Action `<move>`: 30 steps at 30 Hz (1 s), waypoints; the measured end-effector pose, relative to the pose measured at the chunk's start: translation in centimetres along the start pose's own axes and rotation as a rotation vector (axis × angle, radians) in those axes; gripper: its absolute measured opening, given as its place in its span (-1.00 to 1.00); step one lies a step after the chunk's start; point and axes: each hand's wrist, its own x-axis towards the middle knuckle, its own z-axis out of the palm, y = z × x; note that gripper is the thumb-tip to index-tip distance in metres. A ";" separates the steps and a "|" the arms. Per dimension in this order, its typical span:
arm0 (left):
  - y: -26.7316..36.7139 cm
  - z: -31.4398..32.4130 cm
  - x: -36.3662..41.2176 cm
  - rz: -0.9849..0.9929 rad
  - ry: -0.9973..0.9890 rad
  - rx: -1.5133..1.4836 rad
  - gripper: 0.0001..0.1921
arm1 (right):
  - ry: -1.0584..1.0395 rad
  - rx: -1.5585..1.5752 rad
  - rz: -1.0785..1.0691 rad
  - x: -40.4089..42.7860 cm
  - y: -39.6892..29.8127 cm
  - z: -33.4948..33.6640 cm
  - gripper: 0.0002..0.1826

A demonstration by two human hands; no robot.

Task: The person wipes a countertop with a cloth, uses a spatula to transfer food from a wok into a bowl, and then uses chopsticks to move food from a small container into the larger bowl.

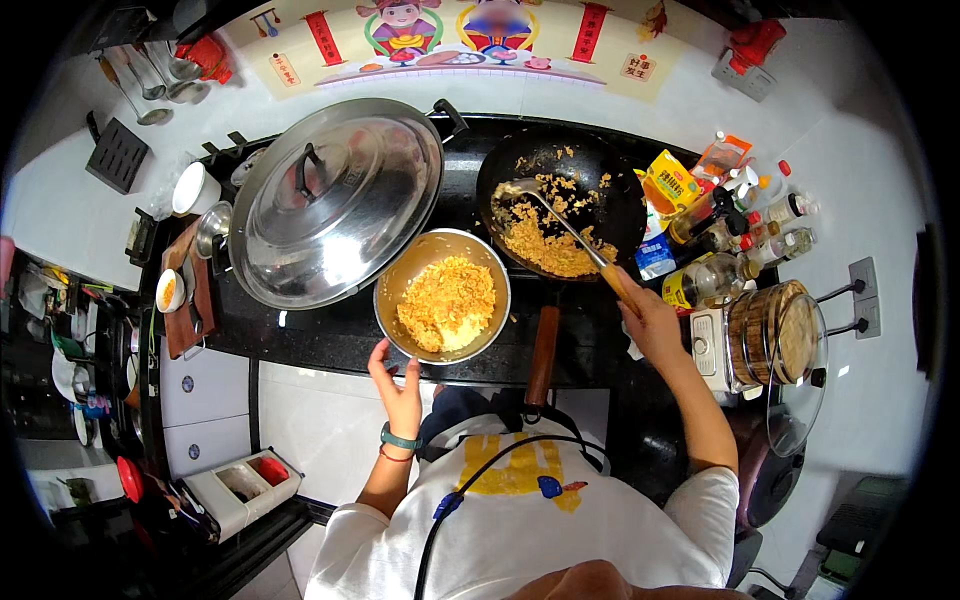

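My right hand grips the wooden handle of a metal ladle, whose bowl rests at the left inside a black wok. Loose fried rice lies mostly along the wok's near side, with scattered grains higher up. The wok's brown wooden handle points towards me. To the left stands a round metal pot with a heap of orange-tinted rice and a paler patch at its near edge. The fingertips of my left hand are at this pot's near rim, thumb and fingers spread.
A large domed steel lid stands left of the pot, over the stove. Seasoning bottles and packets crowd the wok's right side. Farther right is a bamboo steamer. At left, a cleaver and a small bowl lie on a wooden board.
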 end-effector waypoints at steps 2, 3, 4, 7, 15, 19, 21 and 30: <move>1.0 0.7 -0.3 0.011 -0.085 -0.139 -0.57 | -0.122 -0.128 0.030 -0.6 -0.5 -0.2 -0.35; 1.5 0.9 -0.3 -0.011 -0.152 -0.257 -0.62 | -0.179 -0.186 0.042 -0.9 -0.9 -0.3 -0.35; 2.2 1.1 -0.6 -0.081 -0.210 -0.367 -0.71 | -0.156 -0.190 -0.025 -1.6 -1.0 -1.5 -0.37; 2.8 2.0 -1.1 -0.269 -0.502 -0.504 -0.79 | -0.266 -0.277 0.011 -3.8 0.3 -5.7 -0.37; 1.6 7.5 -1.5 -0.551 -0.999 -0.504 -0.58 | -0.070 -0.184 0.032 0.4 1.1 1.3 -0.39; 1.4 9.1 -1.6 -0.752 -1.110 -0.554 -0.47 | -0.234 -0.240 0.061 -1.8 -0.3 -1.9 -0.36; 2.2 9.7 -1.7 -0.805 -1.152 -0.569 -0.46 | -0.324 -0.263 0.103 -3.1 0.0 -5.7 -0.36; 2.8 12.0 -1.7 -0.905 -1.202 -0.695 -0.65 | 0.013 0.033 0.059 1.9 2.8 3.6 -0.36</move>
